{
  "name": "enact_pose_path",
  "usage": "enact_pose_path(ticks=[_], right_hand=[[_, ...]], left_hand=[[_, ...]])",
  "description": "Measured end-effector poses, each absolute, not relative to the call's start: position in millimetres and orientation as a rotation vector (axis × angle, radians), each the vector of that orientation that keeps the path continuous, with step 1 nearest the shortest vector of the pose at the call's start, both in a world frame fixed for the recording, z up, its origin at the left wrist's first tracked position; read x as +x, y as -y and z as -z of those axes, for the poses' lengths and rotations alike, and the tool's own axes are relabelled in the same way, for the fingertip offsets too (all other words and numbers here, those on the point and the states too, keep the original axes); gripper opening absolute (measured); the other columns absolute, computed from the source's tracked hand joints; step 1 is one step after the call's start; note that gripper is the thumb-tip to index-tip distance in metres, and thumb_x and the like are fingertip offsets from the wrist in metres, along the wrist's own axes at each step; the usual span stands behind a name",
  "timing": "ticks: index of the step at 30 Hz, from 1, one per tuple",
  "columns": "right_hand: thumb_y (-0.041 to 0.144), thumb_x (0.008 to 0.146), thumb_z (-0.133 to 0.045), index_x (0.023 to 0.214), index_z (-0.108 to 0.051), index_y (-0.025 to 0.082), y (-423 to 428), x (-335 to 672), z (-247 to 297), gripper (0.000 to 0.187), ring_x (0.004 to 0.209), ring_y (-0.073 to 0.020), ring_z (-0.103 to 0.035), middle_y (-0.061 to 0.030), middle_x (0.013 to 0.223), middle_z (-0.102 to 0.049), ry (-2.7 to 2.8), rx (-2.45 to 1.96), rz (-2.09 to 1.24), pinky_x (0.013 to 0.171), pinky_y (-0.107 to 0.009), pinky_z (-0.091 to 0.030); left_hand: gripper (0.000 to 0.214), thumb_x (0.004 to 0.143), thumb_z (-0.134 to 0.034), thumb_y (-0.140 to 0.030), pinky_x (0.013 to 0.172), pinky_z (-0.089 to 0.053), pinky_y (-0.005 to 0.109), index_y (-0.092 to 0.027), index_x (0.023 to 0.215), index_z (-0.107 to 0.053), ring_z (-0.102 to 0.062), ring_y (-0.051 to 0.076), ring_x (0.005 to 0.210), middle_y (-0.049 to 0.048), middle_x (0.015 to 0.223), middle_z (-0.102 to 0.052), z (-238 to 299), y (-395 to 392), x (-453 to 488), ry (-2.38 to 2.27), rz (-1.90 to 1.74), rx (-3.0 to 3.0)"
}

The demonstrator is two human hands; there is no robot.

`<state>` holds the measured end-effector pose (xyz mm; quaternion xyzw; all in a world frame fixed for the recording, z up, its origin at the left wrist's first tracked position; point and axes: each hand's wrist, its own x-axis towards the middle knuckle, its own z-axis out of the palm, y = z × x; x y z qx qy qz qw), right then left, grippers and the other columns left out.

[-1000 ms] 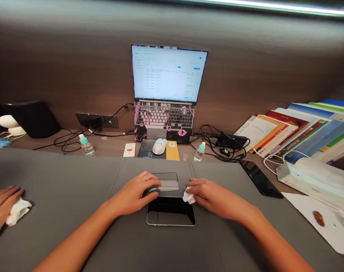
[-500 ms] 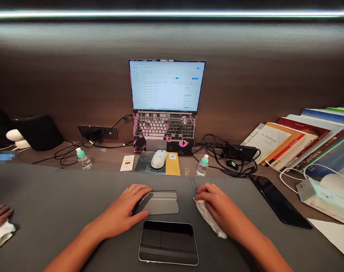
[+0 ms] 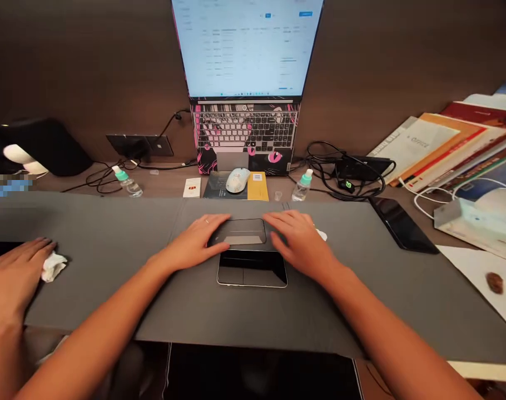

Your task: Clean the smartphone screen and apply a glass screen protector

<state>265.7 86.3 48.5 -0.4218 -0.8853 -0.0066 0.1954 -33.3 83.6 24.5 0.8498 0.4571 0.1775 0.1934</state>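
A clear, dark-edged glass screen protector [image 3: 245, 229] is between my two hands, just beyond the phone [image 3: 253, 270]. My left hand [image 3: 197, 244] grips its left end, thumb on the near long edge and fingers on the far one. The fingertips of my right hand [image 3: 297, 240] reach its right edge, thumb and fingers apart; whether they press on it I cannot tell. Face up on the grey mat [image 3: 219, 316], the phone shows a black screen, its far part hidden behind the glass. A white tissue [image 3: 321, 235] lies partly behind my right hand.
Behind the mat stand a laptop [image 3: 244, 136], a mouse [image 3: 237, 181] and two small bottles [image 3: 130, 184] [image 3: 302, 186]. Cables [image 3: 340, 166], books [image 3: 440, 144] and a dark phone-like slab [image 3: 403, 225] are on the right. Another person's hand [image 3: 17, 272] rests at left beside a crumpled tissue [image 3: 53, 266].
My right hand has let go of the tissue and moved left to the glass's right edge. My left hand keeps its hold. The view has tilted down, showing the mat's near edge.
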Motion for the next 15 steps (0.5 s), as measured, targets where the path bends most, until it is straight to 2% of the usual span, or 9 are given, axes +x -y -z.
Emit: enact_pose_path(ticks=[4, 7, 11, 15], right_hand=[[0.032, 0.093, -0.060, 0.154, -0.039, 0.016, -96, 263, -34, 0.067, 0.125, -0.0330, -0.053, -0.0148, 0.141, -0.061, 2.560, -1.307, -0.242, 0.101, -0.054, -0.045], [0.034, 0.086, -0.070, 0.158, -0.031, 0.019, -107, 266, -30, 0.083, 0.129, -0.0327, -0.049, -0.0137, 0.146, -0.056, 2.544, -1.292, -0.405, 0.106, -0.052, -0.044], [0.033, 0.085, -0.073, 0.158, -0.032, 0.021, -115, 267, -31, 0.085, 0.128, -0.0313, -0.049, -0.0127, 0.143, -0.059, 2.531, -1.237, -0.566, 0.106, -0.049, -0.044], [0.031, 0.086, -0.070, 0.159, -0.029, 0.026, -117, 265, -31, 0.085, 0.127, -0.0315, -0.050, -0.0095, 0.141, -0.060, 2.535, -1.157, -0.621, 0.108, -0.050, -0.042]], left_hand=[[0.063, 0.098, -0.055, -0.048, 0.120, -0.033, 0.051, -0.028, 0.153, -0.032, -0.040, 0.028, 0.143, 0.0095, 0.154, -0.044, -27, -82, -33, -1.293, -0.471, 2.369], [0.063, 0.098, -0.055, -0.048, 0.119, -0.035, 0.049, -0.026, 0.153, -0.034, -0.041, 0.028, 0.142, 0.0100, 0.154, -0.045, -28, -83, -34, -1.303, -0.479, 2.369], [0.063, 0.097, -0.056, -0.048, 0.117, -0.038, 0.047, -0.027, 0.153, -0.035, -0.045, 0.028, 0.139, 0.0092, 0.151, -0.049, -24, -86, -35, -1.307, -0.484, 2.362], [0.064, 0.095, -0.059, -0.048, 0.116, -0.038, 0.048, -0.029, 0.153, -0.037, -0.045, 0.028, 0.138, 0.0088, 0.149, -0.051, -20, -89, -35, -1.288, -0.504, 2.368]])
